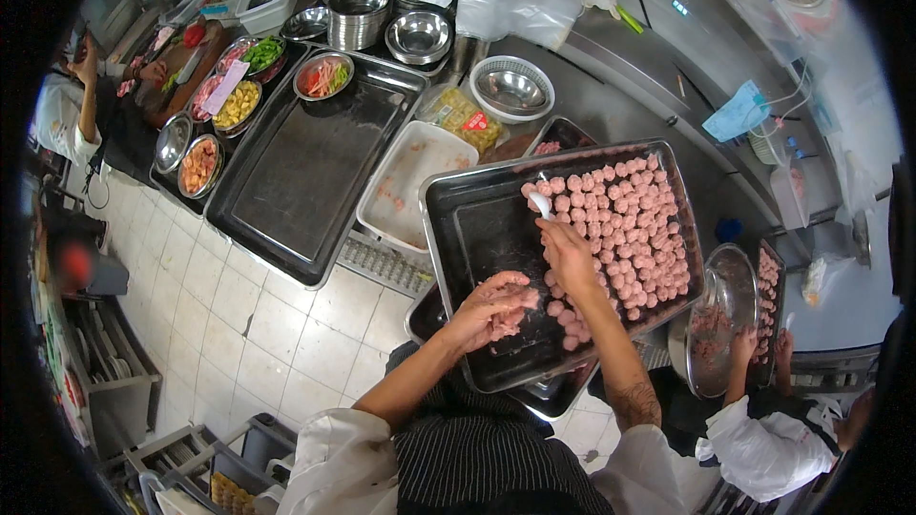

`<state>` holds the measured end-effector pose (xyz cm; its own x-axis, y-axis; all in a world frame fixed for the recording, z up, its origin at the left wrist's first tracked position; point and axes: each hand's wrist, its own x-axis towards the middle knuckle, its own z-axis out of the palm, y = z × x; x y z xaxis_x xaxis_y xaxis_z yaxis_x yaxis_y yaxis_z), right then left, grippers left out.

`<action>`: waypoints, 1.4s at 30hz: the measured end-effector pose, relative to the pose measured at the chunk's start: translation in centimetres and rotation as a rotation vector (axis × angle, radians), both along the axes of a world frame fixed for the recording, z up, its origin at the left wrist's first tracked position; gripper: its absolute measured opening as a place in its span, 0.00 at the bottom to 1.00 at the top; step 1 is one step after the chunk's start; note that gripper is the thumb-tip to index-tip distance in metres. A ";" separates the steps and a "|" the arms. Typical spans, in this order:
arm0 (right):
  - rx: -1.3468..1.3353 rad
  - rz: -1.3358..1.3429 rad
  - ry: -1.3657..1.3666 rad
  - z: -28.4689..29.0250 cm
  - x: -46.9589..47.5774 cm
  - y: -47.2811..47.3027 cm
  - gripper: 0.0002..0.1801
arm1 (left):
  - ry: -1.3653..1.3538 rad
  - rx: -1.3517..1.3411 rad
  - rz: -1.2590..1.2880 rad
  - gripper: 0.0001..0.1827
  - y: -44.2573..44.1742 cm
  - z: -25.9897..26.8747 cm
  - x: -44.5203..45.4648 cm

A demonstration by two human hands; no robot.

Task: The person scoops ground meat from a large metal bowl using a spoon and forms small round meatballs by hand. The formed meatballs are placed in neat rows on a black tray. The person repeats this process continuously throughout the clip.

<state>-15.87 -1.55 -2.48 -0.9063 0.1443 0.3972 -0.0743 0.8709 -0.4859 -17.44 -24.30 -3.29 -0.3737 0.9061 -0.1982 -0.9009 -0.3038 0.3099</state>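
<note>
Raw ground meat (pixel 509 316) fills my left hand (pixel 494 304), which is curled around it above the near left part of a dark metal tray (pixel 472 229). In my right hand (pixel 565 247) is a white spoon (pixel 542 204), its bowl beside the meatballs at the far left of the rows. Pink raw meatballs (pixel 637 229) cover the right part of the tray in close rows. A few looser meatballs (pixel 571 322) lie near the tray's near edge, partly behind my right forearm.
Left of the tray stand a white plastic tub (pixel 418 172) with meat scraps and a large baking tray (pixel 300 164) bearing a bowl of cut vegetables (pixel 323 76). At right, a co-worker's hands (pixel 744 343) are by a big metal bowl (pixel 705 329). Another person (pixel 68 111) stands far left.
</note>
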 end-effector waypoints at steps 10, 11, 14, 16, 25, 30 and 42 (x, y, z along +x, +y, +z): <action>0.013 0.036 0.018 0.7 0.3 -0.3 0.15 | 0.023 -0.181 -0.027 0.08 0.9 -0.3 0.1; 0.073 0.069 0.068 0.7 0.2 -0.3 0.15 | 0.047 -0.179 -0.028 0.09 0.8 0.5 0.1; 0.010 -0.028 0.122 0.4 0.7 0.5 0.16 | 0.144 -0.199 -0.039 0.09 0.6 1.9 0.1; -0.031 -0.029 0.108 1.3 0.8 0.2 0.16 | 0.317 -0.356 -0.041 0.08 0.8 0.4 0.5; -0.387 -0.334 0.115 4.3 11.7 -1.9 0.12 | 0.959 -0.434 0.173 0.10 2.9 3.3 -0.3; -0.419 -0.464 0.121 4.3 18.3 -2.2 0.12 | 0.780 -0.608 0.070 0.11 5.1 7.0 1.2; -0.447 -0.328 0.190 6.4 21.5 -0.9 0.12 | 0.788 -0.715 0.200 0.16 7.8 8.0 6.1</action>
<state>5.64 -2.46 3.90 -0.7046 0.5965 0.3844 0.0427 0.5763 -0.8161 -11.34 -16.46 4.72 -0.7552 0.5848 -0.2960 -0.3251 0.0580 0.9439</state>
